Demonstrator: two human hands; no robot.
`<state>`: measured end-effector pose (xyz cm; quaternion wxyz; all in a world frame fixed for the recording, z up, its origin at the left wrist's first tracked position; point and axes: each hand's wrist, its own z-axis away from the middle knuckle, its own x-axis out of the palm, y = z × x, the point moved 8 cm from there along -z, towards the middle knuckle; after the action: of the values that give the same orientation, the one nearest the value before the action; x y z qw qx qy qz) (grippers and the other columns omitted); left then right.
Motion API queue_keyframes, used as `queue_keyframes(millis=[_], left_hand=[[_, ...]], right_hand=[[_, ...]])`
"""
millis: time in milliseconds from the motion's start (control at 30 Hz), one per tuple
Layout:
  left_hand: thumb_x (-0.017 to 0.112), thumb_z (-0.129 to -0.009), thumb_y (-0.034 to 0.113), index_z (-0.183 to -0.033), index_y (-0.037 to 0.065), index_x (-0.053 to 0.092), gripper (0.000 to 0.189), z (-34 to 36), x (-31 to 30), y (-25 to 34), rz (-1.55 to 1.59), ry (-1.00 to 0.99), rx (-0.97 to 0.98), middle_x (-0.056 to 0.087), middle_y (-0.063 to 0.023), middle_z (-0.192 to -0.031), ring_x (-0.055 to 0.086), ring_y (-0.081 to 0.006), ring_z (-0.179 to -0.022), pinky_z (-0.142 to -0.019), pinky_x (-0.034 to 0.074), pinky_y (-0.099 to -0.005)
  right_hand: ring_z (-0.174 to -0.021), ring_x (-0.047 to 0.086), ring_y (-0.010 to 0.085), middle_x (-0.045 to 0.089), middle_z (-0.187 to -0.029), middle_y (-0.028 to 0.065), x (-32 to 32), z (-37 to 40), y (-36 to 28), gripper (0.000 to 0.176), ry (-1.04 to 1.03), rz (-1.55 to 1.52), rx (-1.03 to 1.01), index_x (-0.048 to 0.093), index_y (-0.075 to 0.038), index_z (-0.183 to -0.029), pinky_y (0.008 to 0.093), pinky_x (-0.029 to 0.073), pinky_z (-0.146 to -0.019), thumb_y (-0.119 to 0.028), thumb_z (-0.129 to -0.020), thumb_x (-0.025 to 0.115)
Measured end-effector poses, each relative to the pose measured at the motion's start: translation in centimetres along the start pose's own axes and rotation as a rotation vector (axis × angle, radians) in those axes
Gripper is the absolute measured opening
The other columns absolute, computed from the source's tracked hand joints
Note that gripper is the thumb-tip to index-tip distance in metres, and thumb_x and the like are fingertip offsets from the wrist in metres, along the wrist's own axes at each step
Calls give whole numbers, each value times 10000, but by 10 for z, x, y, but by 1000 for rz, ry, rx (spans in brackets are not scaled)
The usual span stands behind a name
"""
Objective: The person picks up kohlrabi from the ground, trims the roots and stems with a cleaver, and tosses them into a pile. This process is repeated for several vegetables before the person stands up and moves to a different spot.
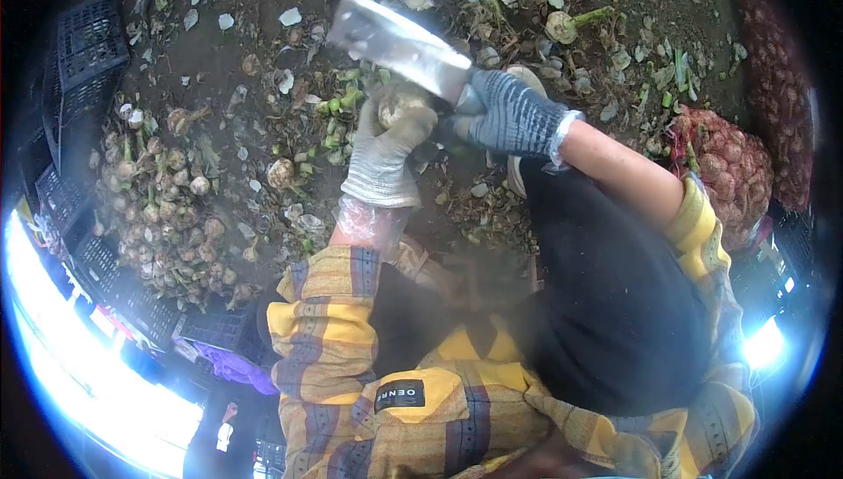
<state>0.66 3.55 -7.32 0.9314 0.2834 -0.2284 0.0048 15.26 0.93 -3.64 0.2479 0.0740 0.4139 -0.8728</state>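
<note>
My left hand (386, 150), in a pale knit glove, is closed around a whitish garlic bulb (402, 105). In my right hand (511, 112), wearing a grey-blue striped glove, is the handle of a cleaver (397, 47). The handle itself is mostly hidden by the fingers. The broad shiny blade points to the upper left and overlaps the area just above the bulb. Cut green garlic stalks (341, 108) lie on the ground beside my left hand. One loose bulb (281, 173) rests left of my left wrist.
A heap of garlic bulbs (167, 211) lies at left, beside black plastic crates (90, 37). Another bulb with its stalk (560, 28) is on the peel-strewn soil ahead. At right stand a filled red mesh sack (724, 172) and a larger sack (774, 84).
</note>
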Motion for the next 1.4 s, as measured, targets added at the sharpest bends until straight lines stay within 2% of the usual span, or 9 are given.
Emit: queue_keyframes(millis=[200, 333, 400, 433, 567, 667, 1167, 1300, 1400], left_hand=[[723, -645, -50, -1237, 32, 309, 727, 2, 8, 27, -389, 100, 355, 501, -122, -1072, 578, -170, -886, -722, 526, -248], [756, -642, 13, -1268, 25, 305, 771, -7, 18, 24, -373, -51, 259, 500, -109, -1135, 531, -164, -1021, -843, 489, -259], [769, -645, 55, -1263, 32, 327, 761, -5, 14, 30, -767, -41, 372, 519, -101, -1141, 535, -159, -1036, -891, 466, -266], [777, -645, 99, -1244, 43, 361, 732, -3, 13, 24, -487, -3, 251, 536, -77, -1126, 542, -163, -1035, -908, 456, -285], [760, -686, 148, -1231, 34, 391, 668, -18, -11, 17, -720, -19, 430, 526, -90, -1129, 552, -163, -1021, -875, 488, -290], [577, -855, 121, -1233, -16, 386, 445, -11, -13, 18, -648, -23, 530, 532, -154, -1105, 583, -208, -957, -814, 534, -320], [731, -739, 166, -1207, -20, 421, 592, -10, -15, 12, -514, -39, 361, 548, -127, -1090, 579, -185, -957, -819, 517, -300], [765, -666, 166, -1116, 12, 471, 559, 9, 2, 27, -889, -36, 623, 563, -100, -1012, 583, -190, -914, -809, 494, -295], [771, -640, 140, -1108, 6, 471, 572, 11, 10, 27, -726, -30, 359, 570, -92, -985, 589, -170, -865, -762, 509, -282]], right_hand=[[-654, 650, 264, 643, -726, 178, -12, 10, 31, 444, 121, -87, 87, 621, 12, -931, 363, 515, -696, -389, -740, 626], [-678, 645, 272, 645, -743, 179, -5, 14, -1, 456, -27, 44, -209, 616, 4, -906, 367, 517, -675, -410, -718, 644], [-688, 644, 293, 641, -744, 188, -7, 10, 12, 404, 84, 214, -138, 629, -4, -869, 381, 510, -670, -376, -712, 640], [-689, 644, 296, 640, -741, 189, -9, 8, 14, 392, 109, 301, -89, 634, -6, -856, 381, 509, -669, -369, -709, 640], [-664, 636, 311, 632, -707, 188, -7, 17, -4, 375, 52, 371, -80, 645, -2, -800, 385, 508, -659, -358, -682, 644], [-677, 635, 326, 631, -719, 199, 11, 17, -7, 415, -94, 401, -166, 648, 3, -816, 398, 508, -658, -386, -673, 647], [-678, 635, 331, 623, -721, 214, 24, 6, -7, 433, -225, 486, -139, 659, 13, -791, 391, 513, -647, -405, -686, 630], [-650, 632, 315, 620, -700, 204, 25, 1, 3, 450, -132, 498, -251, 656, 20, -799, 371, 513, -662, -417, -697, 620], [-576, 614, 310, 595, -602, 196, 18, -5, 22, 373, -76, 489, -222, 637, 6, -711, 384, 489, -578, -361, -641, 632]])
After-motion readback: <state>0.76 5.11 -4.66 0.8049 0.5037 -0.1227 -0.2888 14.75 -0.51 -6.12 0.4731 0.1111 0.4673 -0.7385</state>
